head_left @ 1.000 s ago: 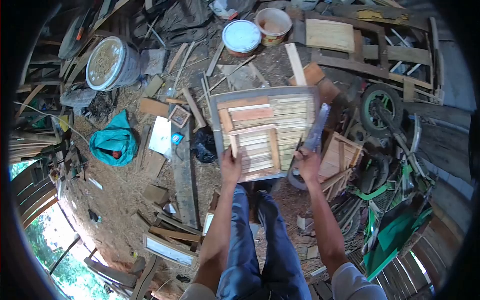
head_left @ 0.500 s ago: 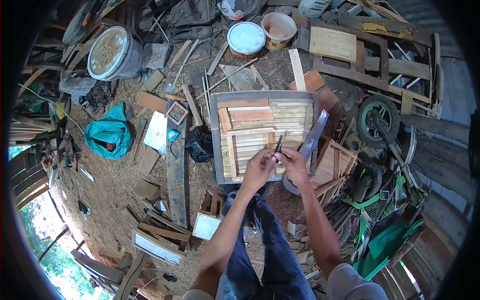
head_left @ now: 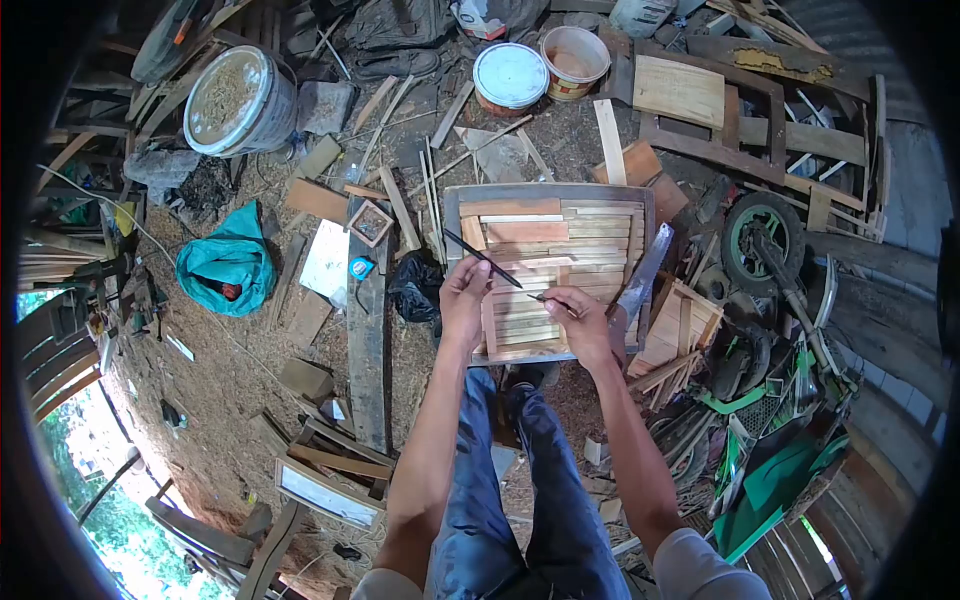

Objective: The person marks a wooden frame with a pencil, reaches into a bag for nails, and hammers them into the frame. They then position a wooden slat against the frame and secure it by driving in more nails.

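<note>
Above the slatted wooden panel [head_left: 600, 225], my left hand [head_left: 465, 300] pinches a long thin black rod, pen-like [head_left: 483, 258], which slants down to the right. My right hand [head_left: 580, 318], a little to the right, is closed on a small dark pointed piece [head_left: 538, 297], too small to name. The two items point toward each other with a narrow gap between them. A handsaw [head_left: 645, 270] lies on the panel's right side, beyond my right hand. Loose wooden strips [head_left: 515, 232] rest on the panel.
Left of the panel are a black plastic bag [head_left: 415, 288], a long plank [head_left: 367, 360], a blue tape measure [head_left: 361, 267] and a teal sack [head_left: 225, 262]. Buckets [head_left: 510, 75] stand beyond it. A green-rimmed wheel [head_left: 762, 245] and wooden crate [head_left: 680, 335] are at right.
My hands, together before, have moved apart, the left one to the left. The long black rod now shows in my left hand, separate from the small piece in my right. The view has shifted slightly.
</note>
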`<state>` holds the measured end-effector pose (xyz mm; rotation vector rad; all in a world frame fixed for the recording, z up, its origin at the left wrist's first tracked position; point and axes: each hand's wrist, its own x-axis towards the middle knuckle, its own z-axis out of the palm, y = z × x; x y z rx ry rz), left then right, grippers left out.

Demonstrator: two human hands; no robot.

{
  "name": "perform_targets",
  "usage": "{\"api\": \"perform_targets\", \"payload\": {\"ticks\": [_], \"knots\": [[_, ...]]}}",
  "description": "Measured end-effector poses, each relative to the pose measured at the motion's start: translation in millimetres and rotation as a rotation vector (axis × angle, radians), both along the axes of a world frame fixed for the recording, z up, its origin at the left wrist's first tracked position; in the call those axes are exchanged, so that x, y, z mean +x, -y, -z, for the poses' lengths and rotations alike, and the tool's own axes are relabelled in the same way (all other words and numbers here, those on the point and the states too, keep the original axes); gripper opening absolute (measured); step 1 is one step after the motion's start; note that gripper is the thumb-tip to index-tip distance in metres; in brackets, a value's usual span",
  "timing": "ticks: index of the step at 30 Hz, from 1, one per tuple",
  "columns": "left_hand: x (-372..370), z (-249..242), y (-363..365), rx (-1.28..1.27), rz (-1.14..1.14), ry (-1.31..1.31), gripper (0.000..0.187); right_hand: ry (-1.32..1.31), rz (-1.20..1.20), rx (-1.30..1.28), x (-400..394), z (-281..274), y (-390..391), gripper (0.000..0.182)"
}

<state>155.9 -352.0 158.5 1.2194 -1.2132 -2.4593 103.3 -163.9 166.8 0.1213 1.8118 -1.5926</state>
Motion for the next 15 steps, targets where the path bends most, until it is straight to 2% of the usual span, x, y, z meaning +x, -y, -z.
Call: {"api": "perform_targets", "payload": {"ticks": [3,6,9,15], "knots": [[1.3,2.3,3.0,-0.02,-0.003,-0.003,0.019,0.024,0.128,-0.099,7.4,-8.2,10.9,0.021],[3.6,2.5,1.1,-0.071,0.028,0.013,0.019,-0.033,0.075,0.0,6.2,-12.1,15.4,0.02],[5.7,-3.3,-5.4,-0.084,0.053,0.017,0.021,0.016,0.059,0.061,2.9,-18.6,17.3,0.02],[7.6,-9.5,-16.5,-0.098,0.046,-0.005,0.02,-0.035,0.094,0.013,5.0,-18.6,16.7,0.019]]}}
